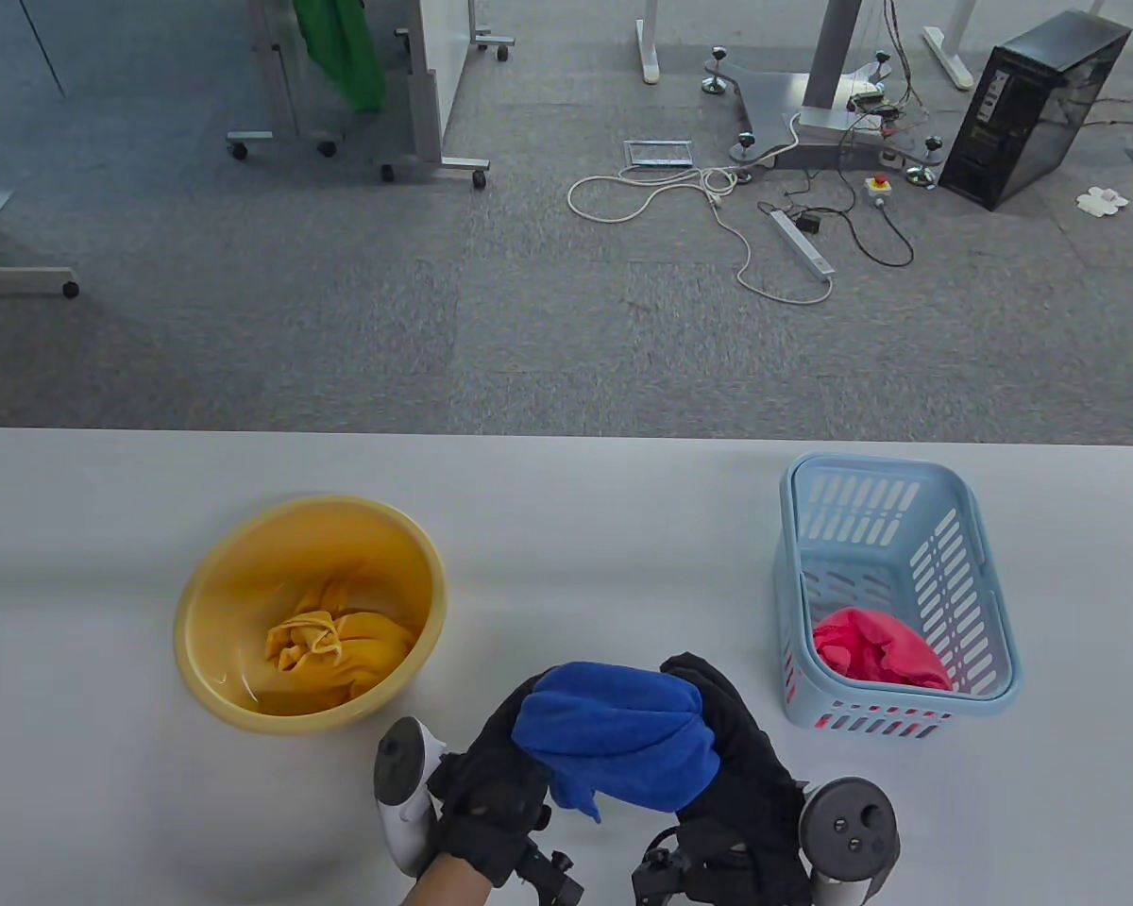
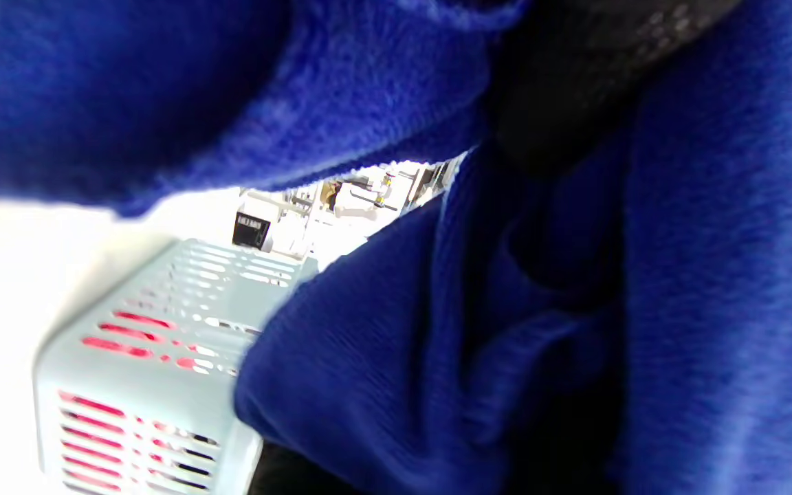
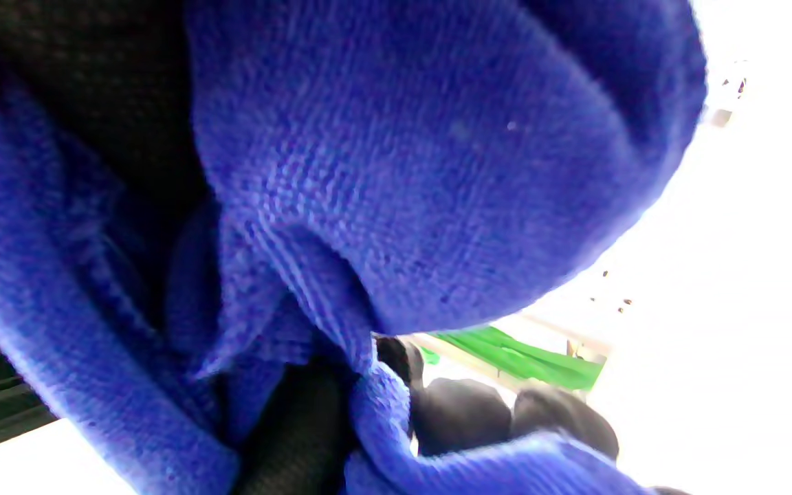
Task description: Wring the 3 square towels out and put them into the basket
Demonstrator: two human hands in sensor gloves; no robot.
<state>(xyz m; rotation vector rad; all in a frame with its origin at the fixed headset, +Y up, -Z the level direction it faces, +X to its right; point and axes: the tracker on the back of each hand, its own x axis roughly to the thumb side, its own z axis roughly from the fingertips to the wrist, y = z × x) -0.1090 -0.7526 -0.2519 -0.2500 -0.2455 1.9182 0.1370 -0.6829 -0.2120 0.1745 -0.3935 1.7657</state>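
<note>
Gripping the bunched blue towel [image 1: 614, 736] at each end, left hand [image 1: 491, 793] and right hand [image 1: 746, 783] curled tight round it above the surface between bowl [image 1: 208, 604] and basket [image 1: 991, 604]: best twisted in opposite directions, firmly, before dropping beside the red towel [image 1: 878, 646].

The table view looks down from above the near edge toward the far floor. Both wrist views sit seemingly pressed against the blue towel [image 1: 614, 746], shared by all three.
</note>
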